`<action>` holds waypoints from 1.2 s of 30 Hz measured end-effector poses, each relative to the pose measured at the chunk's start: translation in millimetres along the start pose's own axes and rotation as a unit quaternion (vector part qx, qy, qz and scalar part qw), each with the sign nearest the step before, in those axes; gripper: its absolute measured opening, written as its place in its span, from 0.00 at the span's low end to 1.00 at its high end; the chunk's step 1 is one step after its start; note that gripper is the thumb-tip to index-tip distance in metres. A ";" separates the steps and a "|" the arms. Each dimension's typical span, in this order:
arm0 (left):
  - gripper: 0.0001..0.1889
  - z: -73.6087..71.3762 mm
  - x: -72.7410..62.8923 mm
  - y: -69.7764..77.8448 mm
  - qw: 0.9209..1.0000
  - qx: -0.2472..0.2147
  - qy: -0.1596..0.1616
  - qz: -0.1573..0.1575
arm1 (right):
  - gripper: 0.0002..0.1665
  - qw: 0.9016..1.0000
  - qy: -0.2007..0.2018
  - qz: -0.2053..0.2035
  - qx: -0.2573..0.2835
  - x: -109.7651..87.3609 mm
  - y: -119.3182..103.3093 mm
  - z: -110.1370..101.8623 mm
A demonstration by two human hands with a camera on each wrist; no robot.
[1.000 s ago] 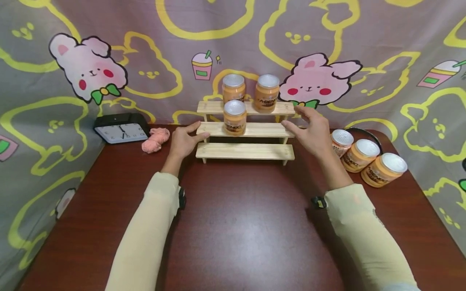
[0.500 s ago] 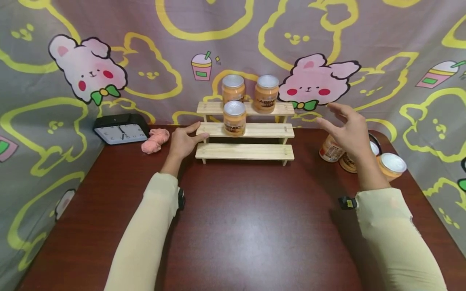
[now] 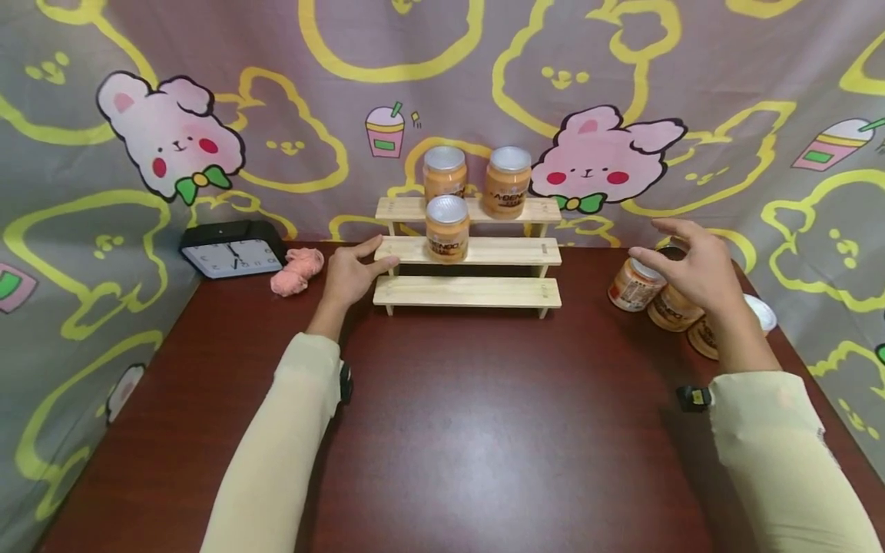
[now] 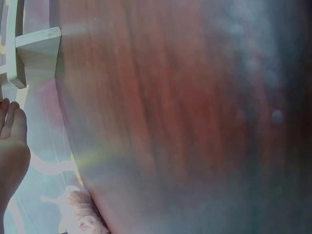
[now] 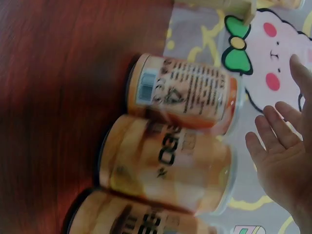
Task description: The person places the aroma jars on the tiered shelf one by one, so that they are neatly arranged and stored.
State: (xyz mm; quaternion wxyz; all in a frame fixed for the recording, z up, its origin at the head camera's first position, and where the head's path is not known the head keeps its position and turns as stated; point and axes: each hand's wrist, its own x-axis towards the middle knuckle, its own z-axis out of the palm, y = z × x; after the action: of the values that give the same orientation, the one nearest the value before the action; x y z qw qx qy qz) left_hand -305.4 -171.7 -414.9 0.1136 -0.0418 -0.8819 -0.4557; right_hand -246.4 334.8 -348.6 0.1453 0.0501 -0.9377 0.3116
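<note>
A three-tier wooden stand (image 3: 498, 290) stands at the back of the table. Two orange jars with silver lids are on its top tier, a left jar (image 3: 444, 178) and a right jar (image 3: 508, 188). One more jar (image 3: 448, 240) is on the middle tier. My left hand (image 3: 349, 278) touches the stand's left end at the middle tier, fingers extended. At the right, my right hand (image 3: 705, 269) hovers over three similar jars, thumb and fingers spread with nothing between them. The right wrist view shows a barcoded jar (image 5: 183, 95), a middle jar (image 5: 165, 165) and a cropped one (image 5: 131, 217).
A black-framed clock (image 3: 235, 257) leans at the back left, with a skein of pink yarn (image 3: 297, 271) beside it. Behind everything hangs a printed curtain (image 3: 442, 46). The brown tabletop (image 3: 449, 407) stretches in front of the stand.
My right hand has moved from the stand's right end out to the right, over the jars there. The left hand has stayed at the stand's left end.
</note>
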 end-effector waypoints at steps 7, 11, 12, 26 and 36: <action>0.33 1.6 -1.1 0.8 1.000 -0.001 0.005 0.004 | 0.42 0.998 -0.032 -0.023 -0.043 -0.5 15.6 0.9; 0.33 1.9 -1.5 -0.1 1.000 -0.005 0.004 0.001 | 0.44 0.996 -0.058 -0.012 -0.064 1.3 19.4 1.7; 0.33 1.7 -1.5 -0.4 1.000 -0.006 0.005 0.002 | 0.45 0.995 -0.065 -0.009 -0.069 1.9 20.6 2.0; 0.33 1.5 -1.9 0.7 1.000 -0.015 0.003 -0.003 | 0.50 0.984 -0.130 0.006 -0.120 5.4 30.6 2.6; 0.33 1.4 -1.3 0.3 1.000 -0.014 0.002 -0.010 | 0.51 0.987 -0.113 0.006 -0.115 5.7 30.4 3.4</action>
State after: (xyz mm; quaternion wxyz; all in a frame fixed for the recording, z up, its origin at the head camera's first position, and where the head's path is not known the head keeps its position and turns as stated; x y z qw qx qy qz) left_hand -304.3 -170.3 -415.7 0.1104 -0.0339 -0.8756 -0.4690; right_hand -258.2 357.1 -366.8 0.0412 0.0625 -0.9780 0.1947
